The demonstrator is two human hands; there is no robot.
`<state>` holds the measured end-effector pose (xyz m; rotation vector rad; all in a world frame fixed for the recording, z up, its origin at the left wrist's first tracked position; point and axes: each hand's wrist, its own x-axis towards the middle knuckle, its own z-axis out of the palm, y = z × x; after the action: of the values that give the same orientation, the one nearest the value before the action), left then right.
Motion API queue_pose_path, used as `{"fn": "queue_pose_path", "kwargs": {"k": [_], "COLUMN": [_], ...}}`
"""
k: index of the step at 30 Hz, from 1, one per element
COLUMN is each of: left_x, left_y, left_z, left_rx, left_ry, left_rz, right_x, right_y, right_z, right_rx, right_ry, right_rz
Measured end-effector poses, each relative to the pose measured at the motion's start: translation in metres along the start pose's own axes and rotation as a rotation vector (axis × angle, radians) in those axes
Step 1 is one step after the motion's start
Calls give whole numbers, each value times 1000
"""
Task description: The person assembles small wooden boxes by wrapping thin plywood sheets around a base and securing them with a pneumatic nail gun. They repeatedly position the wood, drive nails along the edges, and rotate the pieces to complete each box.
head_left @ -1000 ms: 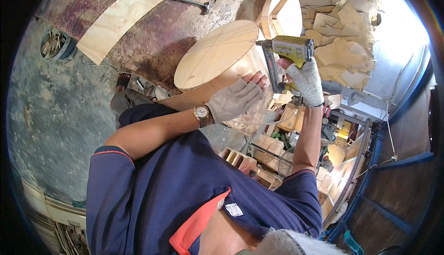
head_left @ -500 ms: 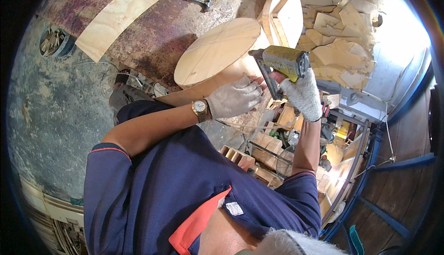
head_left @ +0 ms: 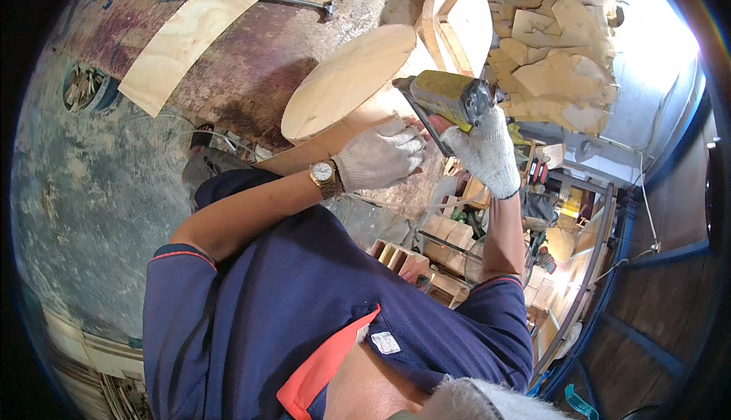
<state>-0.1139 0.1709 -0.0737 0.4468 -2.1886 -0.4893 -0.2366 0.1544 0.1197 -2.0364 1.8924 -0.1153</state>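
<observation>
A pale round wooden form (head_left: 343, 89) with pencil lines across its face stands on the worn workbench. Along its near side runs a thin curved plywood strip (head_left: 301, 155). My left hand (head_left: 381, 155), in a white glove with bare fingertips, grips the strip and presses it against the form's side. A yellow and black nail gun (head_left: 443, 99) is held in my gloved right hand (head_left: 487, 153), its nose close to the form's right side. Just beyond my left fingertips is the gun's long magazine. Whether the nose touches the wood cannot be seen.
A long curved plywood piece (head_left: 202, 35) lies on the bench over a metal bar (head_left: 297, 3). Behind the form stand angled wooden blocks (head_left: 464, 24). Thin offcuts (head_left: 552, 58) are piled at the right. A bucket of scraps (head_left: 85, 89) sits on the left floor.
The nail gun has shifted slightly left and tilted in my right hand, nearer my left hand. My left hand stays on the strip. The whole view has moved a little.
</observation>
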Motion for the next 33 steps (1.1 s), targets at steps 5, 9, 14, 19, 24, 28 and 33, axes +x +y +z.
{"fn": "queue_pose_path", "kwargs": {"k": [5,9,14,19,24,28,33], "left_x": [1,0,-1,1,3,3,5], "left_y": [-2,-6,-1,-1,-1,0,-3], "left_z": [0,-1,-6,-8,-10,-11,-8], "left_rx": [41,44,159,160,155,141,118], "left_ry": [-4,-62,-32,7,35,38,72], "left_rz": [8,58,38,42,37,28,30], "right_x": [-4,-22,-50,-57,-61,-59,-63], "right_y": [9,31,75,112,108,94,79], "right_z": [-8,-27,-29,-23,-20,-24,-23], "right_rx": [50,279,525,567,528,304,340], "right_ry": [132,204,252,69,76,65,82], "right_rz": [127,315,348,330,355,362,353]}}
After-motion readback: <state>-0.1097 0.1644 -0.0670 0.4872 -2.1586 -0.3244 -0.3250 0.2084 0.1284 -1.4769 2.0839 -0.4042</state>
